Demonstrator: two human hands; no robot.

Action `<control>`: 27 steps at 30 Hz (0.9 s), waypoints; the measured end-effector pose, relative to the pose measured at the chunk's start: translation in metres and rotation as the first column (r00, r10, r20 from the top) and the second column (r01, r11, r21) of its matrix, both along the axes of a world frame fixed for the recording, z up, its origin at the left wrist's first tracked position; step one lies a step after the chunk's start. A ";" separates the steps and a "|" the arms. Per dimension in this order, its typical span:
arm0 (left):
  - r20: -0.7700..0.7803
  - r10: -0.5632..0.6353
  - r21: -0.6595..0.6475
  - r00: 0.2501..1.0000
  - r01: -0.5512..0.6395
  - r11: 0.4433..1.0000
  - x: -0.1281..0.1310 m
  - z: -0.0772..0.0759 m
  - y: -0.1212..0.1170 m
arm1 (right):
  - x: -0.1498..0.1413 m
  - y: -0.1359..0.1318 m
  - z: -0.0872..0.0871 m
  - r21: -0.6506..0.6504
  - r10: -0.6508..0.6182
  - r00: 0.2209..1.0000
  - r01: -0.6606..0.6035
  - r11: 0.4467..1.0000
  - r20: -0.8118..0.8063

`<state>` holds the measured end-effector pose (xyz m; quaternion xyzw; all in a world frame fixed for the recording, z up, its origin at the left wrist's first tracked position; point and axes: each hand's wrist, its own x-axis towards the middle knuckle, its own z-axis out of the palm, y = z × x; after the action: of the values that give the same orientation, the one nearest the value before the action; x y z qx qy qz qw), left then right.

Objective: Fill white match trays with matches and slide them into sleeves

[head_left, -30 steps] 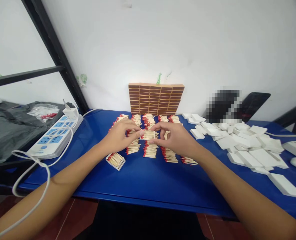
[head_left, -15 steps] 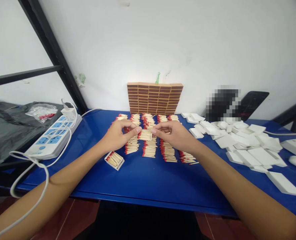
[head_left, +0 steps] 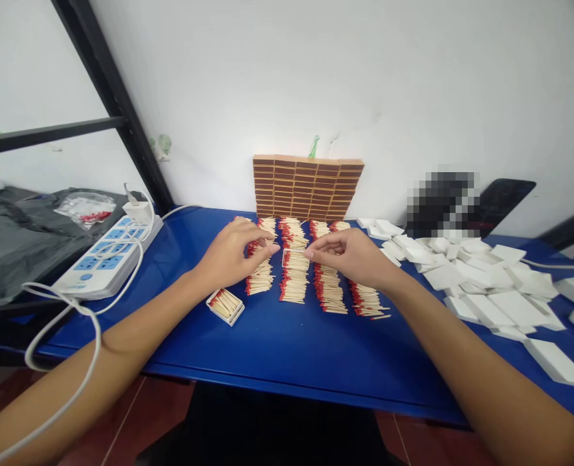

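Observation:
A small white matchbox tray (head_left: pixel 296 258) filled with red-headed matches sits among the rows of loose matches in the middle. My right hand (head_left: pixel 347 255) pinches its right edge between thumb and fingertips. Just left of the tray is my left hand (head_left: pixel 233 254), thumb and fingers apart, with a small gap between it and the tray. Beneath and around both hands lie rows of loose matches (head_left: pixel 330 291), heads to the left. Near my left wrist another filled matchbox tray (head_left: pixel 225 305) rests at an angle on the blue table (head_left: pixel 287 362).
A stacked wall of brown matchbox covers (head_left: pixel 309 188) stands against the white wall. To the right is a heap of white trays (head_left: pixel 490 285), with a dark phone (head_left: pixel 507 200) behind. At left are a power strip (head_left: pixel 107 255) and white cable (head_left: pixel 95 336).
My left hand has let go of the filled tray and moved slightly left, its fingers parting. My right hand stays at the tray's right edge. The whole view has shifted a little.

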<state>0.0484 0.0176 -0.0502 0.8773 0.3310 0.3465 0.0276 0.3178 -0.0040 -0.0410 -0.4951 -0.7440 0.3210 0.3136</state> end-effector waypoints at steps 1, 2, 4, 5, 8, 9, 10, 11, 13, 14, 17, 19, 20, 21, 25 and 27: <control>0.005 0.015 0.025 1.000 -0.015 1.000 -0.003 0.002 0.002 | 0.001 0.000 0.001 0.016 -0.011 1.000 0.011 1.000 0.019; 0.015 0.035 0.048 0.999 -0.035 0.998 -0.007 0.004 0.003 | 0.001 -0.001 0.002 0.026 -0.019 0.999 0.018 1.000 0.032; 0.040 0.076 0.081 0.996 -0.079 0.994 -0.013 0.008 0.006 | 0.002 -0.002 0.004 0.031 -0.023 0.999 0.022 0.999 0.046; 0.052 0.096 0.092 0.994 -0.100 0.991 -0.015 0.010 0.008 | 0.002 -0.003 0.005 0.028 -0.020 0.999 0.019 0.999 0.050; 0.072 0.132 0.118 0.989 -0.140 0.983 -0.020 0.013 0.011 | 0.003 -0.004 0.005 0.019 0.003 0.999 -0.004 1.000 0.053; 0.070 0.135 0.123 0.988 -0.143 0.982 -0.021 0.013 0.011 | 0.003 -0.004 0.004 0.022 0.007 0.998 -0.008 1.000 0.057; 0.065 0.135 0.127 0.989 -0.142 0.982 -0.021 0.013 0.012 | 0.003 -0.004 0.004 0.027 0.009 0.998 -0.010 1.000 0.062; 0.058 0.135 0.128 0.989 -0.142 0.982 -0.021 0.012 0.013 | 0.003 -0.004 0.004 0.032 0.009 0.998 -0.011 0.999 0.067; 0.042 0.134 0.127 0.990 -0.138 0.982 -0.021 0.011 0.014 | 0.002 -0.006 0.005 0.045 0.006 0.997 -0.010 0.999 0.080; 0.037 0.133 0.128 0.990 -0.137 0.982 -0.020 0.010 0.014 | 0.001 -0.007 0.006 0.052 0.005 0.996 -0.009 0.999 0.084; 0.033 0.130 0.140 0.991 -0.133 0.981 -0.020 0.009 0.015 | -0.001 -0.010 0.009 0.092 -0.006 0.996 -0.002 0.996 0.088; 0.036 0.127 0.145 0.991 -0.131 0.981 -0.020 0.008 0.016 | -0.001 -0.011 0.009 0.132 -0.021 0.996 0.009 0.991 0.090; 0.034 0.126 0.144 0.992 -0.129 0.981 -0.021 0.008 0.017 | -0.001 -0.011 0.010 0.150 -0.028 0.995 0.013 0.989 0.097; 0.032 0.125 0.144 0.992 -0.129 0.981 -0.021 0.008 0.017 | -0.001 -0.011 0.009 0.165 -0.033 0.994 0.015 0.986 0.106; 0.023 0.127 0.147 0.992 -0.129 0.981 -0.022 0.007 0.019 | 0.002 -0.010 0.008 0.217 -0.043 0.990 0.012 0.976 0.135; 0.026 0.124 0.157 0.992 -0.127 0.979 -0.023 0.007 0.019 | 0.003 -0.009 0.007 0.252 -0.045 0.987 0.005 0.968 0.152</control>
<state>0.0256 0.0367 -0.0434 0.8512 0.3569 0.3799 -0.0615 0.3205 -0.0129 -0.0340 -0.4844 -0.7945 0.1806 0.3185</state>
